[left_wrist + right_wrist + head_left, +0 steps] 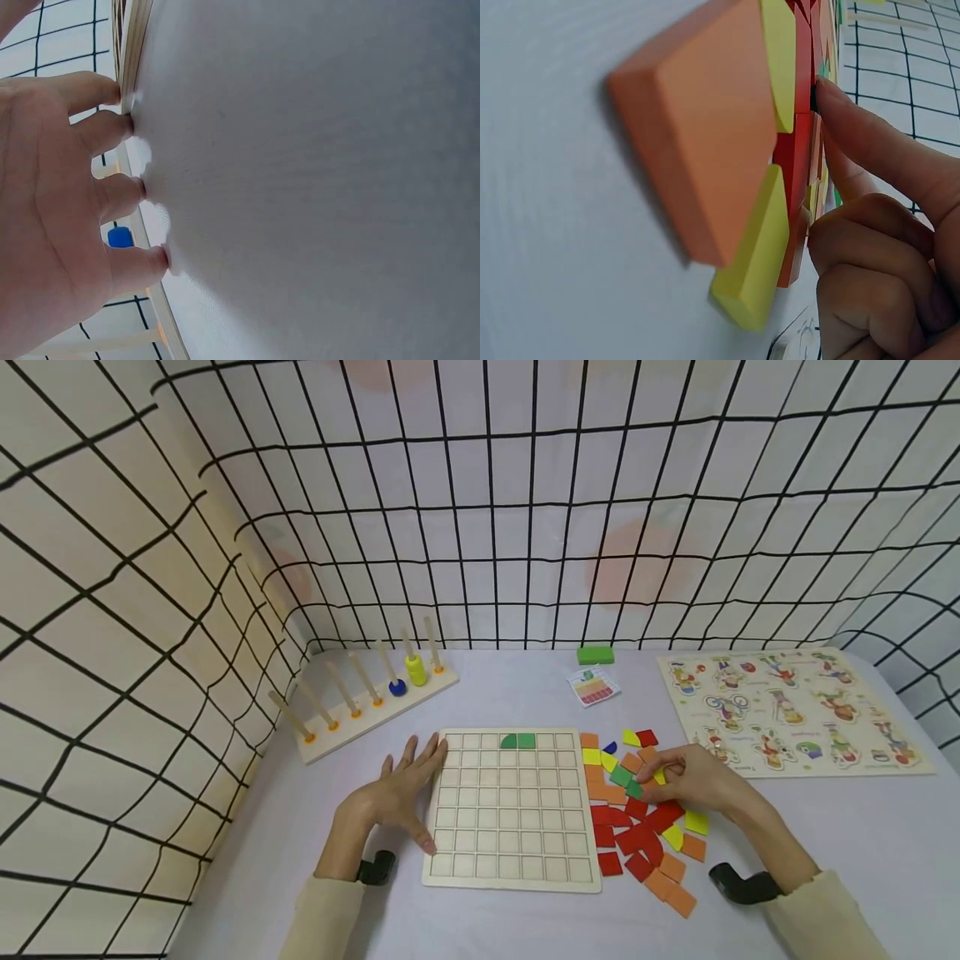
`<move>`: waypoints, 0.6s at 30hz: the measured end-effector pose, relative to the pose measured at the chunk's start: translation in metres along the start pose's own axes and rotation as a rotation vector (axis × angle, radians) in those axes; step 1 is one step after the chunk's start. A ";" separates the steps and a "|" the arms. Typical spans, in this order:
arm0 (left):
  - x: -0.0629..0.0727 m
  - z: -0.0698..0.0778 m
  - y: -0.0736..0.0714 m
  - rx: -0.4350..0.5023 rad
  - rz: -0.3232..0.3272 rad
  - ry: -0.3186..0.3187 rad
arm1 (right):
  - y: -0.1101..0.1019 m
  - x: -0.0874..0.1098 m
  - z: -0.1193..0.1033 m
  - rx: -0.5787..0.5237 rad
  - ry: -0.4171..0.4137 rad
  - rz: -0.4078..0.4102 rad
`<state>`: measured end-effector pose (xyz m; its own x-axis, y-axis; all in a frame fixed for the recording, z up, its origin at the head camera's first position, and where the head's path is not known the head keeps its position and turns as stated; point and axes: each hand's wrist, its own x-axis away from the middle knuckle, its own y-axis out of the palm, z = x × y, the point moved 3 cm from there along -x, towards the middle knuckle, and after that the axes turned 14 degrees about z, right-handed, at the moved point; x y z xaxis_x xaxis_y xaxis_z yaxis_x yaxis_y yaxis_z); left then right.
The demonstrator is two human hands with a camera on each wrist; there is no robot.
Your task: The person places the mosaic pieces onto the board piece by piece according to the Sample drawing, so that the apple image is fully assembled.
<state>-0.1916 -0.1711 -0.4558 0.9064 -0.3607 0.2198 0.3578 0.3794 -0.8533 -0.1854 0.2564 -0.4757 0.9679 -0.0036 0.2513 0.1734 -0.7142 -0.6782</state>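
Observation:
A pale wooden grid board (517, 885) lies flat in the head view. Along its top row sit a green quarter-circle tile (509, 742) and a green square tile (527, 741). My left hand (393, 793) is spread at the board's left edge, thumb by the lower corner; in the left wrist view its fingertips touch the white tabletop. Over the loose coloured tiles to the right of the board, my right hand (686, 775) pinches a small green tile (634, 789) between thumb and index finger. Its other fingers are curled in, as the right wrist view shows.
Red tiles (637, 839), orange tiles (681, 900) and yellow tiles (696, 822) crowd the board's right side. A peg stand (367, 722) is at back left, a picture puzzle (810, 768) at back right. A printed card (594, 686) and a green block (596, 655) lie behind.

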 end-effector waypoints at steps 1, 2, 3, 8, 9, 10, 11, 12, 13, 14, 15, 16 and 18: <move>0.000 0.000 0.000 -0.001 0.000 0.002 | 0.000 0.000 0.001 0.006 0.005 0.003; -0.001 0.000 0.000 -0.003 0.001 0.004 | -0.001 0.000 0.001 0.014 0.011 0.006; -0.001 0.000 0.001 -0.005 0.000 0.006 | -0.001 0.000 0.002 0.021 0.013 0.009; -0.003 0.001 0.001 -0.020 -0.006 0.008 | -0.005 0.002 0.004 0.034 0.009 0.002; -0.003 0.002 0.001 -0.024 -0.007 0.008 | -0.005 0.002 0.005 0.032 0.007 -0.002; -0.003 0.002 0.001 -0.024 -0.007 0.007 | -0.006 0.002 0.006 0.031 0.003 -0.004; -0.003 0.002 0.001 -0.023 -0.006 0.006 | -0.006 0.002 0.006 0.030 0.001 -0.006; -0.003 0.002 0.001 -0.022 -0.006 0.005 | -0.006 0.002 0.007 0.031 -0.003 -0.008; -0.003 0.002 0.001 -0.018 -0.005 0.003 | -0.005 0.002 0.007 0.032 -0.012 -0.009; -0.003 0.002 0.001 -0.017 -0.005 0.001 | -0.005 0.001 0.007 0.025 -0.019 -0.015; -0.002 0.002 0.001 -0.015 -0.005 -0.002 | -0.004 0.001 0.007 0.019 -0.030 -0.020; -0.002 0.001 0.000 -0.011 -0.004 -0.005 | -0.003 0.001 0.006 0.013 -0.038 -0.026; -0.001 0.000 0.000 -0.012 -0.004 -0.011 | 0.000 0.000 0.005 -0.004 -0.057 -0.040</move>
<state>-0.1922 -0.1705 -0.4558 0.9073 -0.3529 0.2285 0.3590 0.3674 -0.8580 -0.1849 0.2600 -0.4789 0.9689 0.0649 0.2388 0.2119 -0.7159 -0.6652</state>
